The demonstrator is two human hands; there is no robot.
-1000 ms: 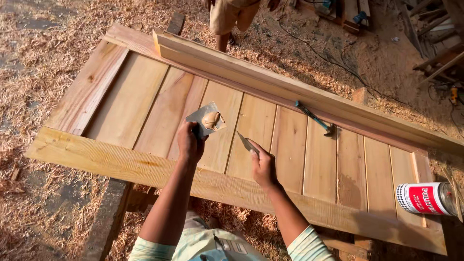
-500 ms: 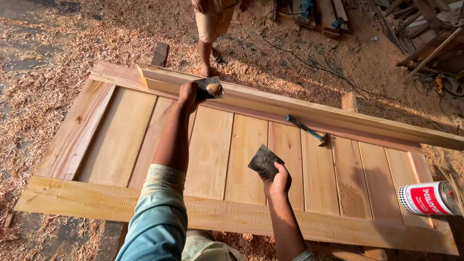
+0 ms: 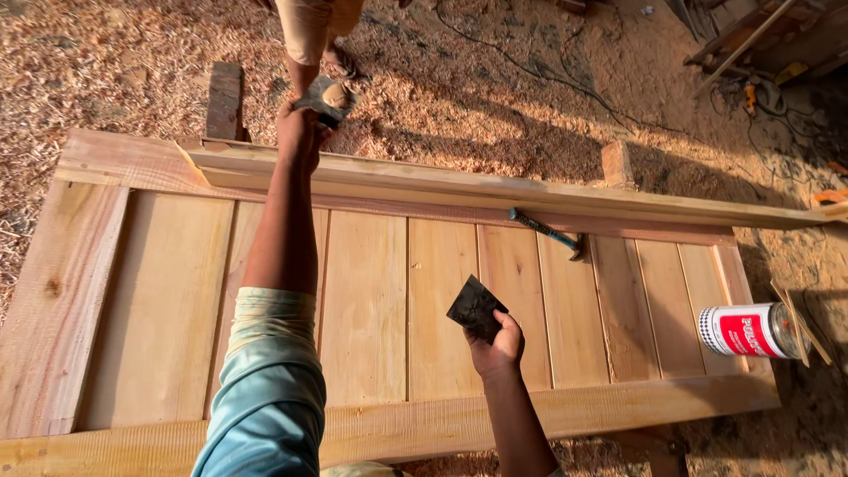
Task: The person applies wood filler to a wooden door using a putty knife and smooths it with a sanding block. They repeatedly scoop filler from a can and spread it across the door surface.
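A wide wooden door panel [image 3: 380, 309] of vertical planks lies flat under me. My left hand [image 3: 300, 128] is stretched far out past the panel's far rail and grips a small flat board [image 3: 325, 97] with a lump of brown filler paste on it. Another person stands just beyond it, only bare legs [image 3: 305, 53] showing. My right hand [image 3: 496, 346] hovers over the middle planks and holds a dark flat scraper blade [image 3: 476, 307] tilted up.
A hammer [image 3: 548, 233] lies on the planks near the far rail. A loose long wooden rail [image 3: 530, 190] rests along the far edge. A red-and-white can [image 3: 746, 330] lies at the right end. Sawdust, cables and tools cover the ground around.
My left hand has reached steadily away from the planks toward the standing person, carrying the paste board. My right hand drew back slightly and raised the scraper off the wood.
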